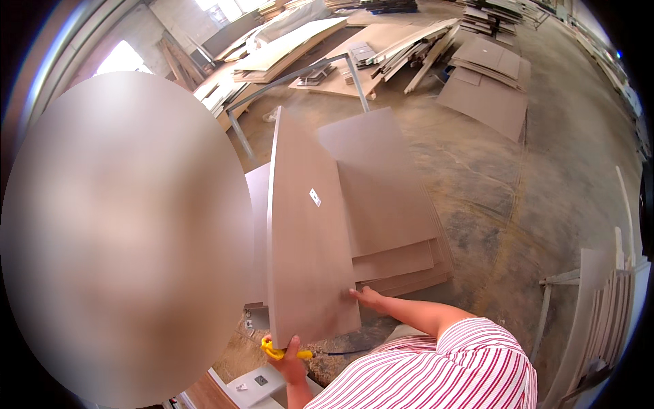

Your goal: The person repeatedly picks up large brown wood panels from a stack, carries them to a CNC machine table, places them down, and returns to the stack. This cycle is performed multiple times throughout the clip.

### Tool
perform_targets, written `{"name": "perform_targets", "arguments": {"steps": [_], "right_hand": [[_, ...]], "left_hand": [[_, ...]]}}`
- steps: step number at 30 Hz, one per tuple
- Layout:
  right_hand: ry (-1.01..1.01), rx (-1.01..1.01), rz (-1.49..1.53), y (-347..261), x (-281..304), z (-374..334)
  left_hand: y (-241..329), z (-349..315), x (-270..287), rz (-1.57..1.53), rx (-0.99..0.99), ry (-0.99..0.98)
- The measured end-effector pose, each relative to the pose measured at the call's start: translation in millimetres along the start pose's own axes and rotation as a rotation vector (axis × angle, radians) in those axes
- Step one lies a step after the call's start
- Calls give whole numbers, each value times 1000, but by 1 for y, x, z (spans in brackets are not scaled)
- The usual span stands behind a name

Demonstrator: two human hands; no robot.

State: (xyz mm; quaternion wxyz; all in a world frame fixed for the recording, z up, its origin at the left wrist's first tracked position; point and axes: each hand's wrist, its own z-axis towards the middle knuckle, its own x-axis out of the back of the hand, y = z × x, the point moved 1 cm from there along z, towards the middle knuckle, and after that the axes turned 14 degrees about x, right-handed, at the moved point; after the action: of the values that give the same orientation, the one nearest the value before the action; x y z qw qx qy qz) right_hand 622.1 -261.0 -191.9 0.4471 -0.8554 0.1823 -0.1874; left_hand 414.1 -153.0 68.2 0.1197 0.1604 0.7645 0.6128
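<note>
A long brown board (pixel 310 232) with a pale edge and a small white label stands tilted in front of me. My left hand (pixel 291 365) grips its lower end, thumb on the face. At that same hand is a yellow tool (pixel 276 352); a thin dark cord or rod runs to its right, and its kind is unclear. My right hand (pixel 368 298) holds the board's right edge near the bottom, fingertips on the face. Behind the board, a stack of brown panels (pixel 402 262) lies on the floor, partly covered by it.
A large blurred oval hides the left side. Beyond the board stands a grey metal frame (pixel 296 83). More panels (pixel 487 88) lie at the far right, with boards (pixel 293 48) piled at the back. Upright boards (pixel 603 320) lean near a metal stand (pixel 545 307) at right.
</note>
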Motion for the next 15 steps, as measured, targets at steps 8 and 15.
{"name": "perform_targets", "arguments": {"steps": [8, 15], "right_hand": [[-236, 46, 1274, -20, -7, 92], [-945, -310, 1947, -20, -60, 51]], "left_hand": [[65, -62, 27, -8, 2, 342], [65, -185, 128, 174, 8, 278]]}}
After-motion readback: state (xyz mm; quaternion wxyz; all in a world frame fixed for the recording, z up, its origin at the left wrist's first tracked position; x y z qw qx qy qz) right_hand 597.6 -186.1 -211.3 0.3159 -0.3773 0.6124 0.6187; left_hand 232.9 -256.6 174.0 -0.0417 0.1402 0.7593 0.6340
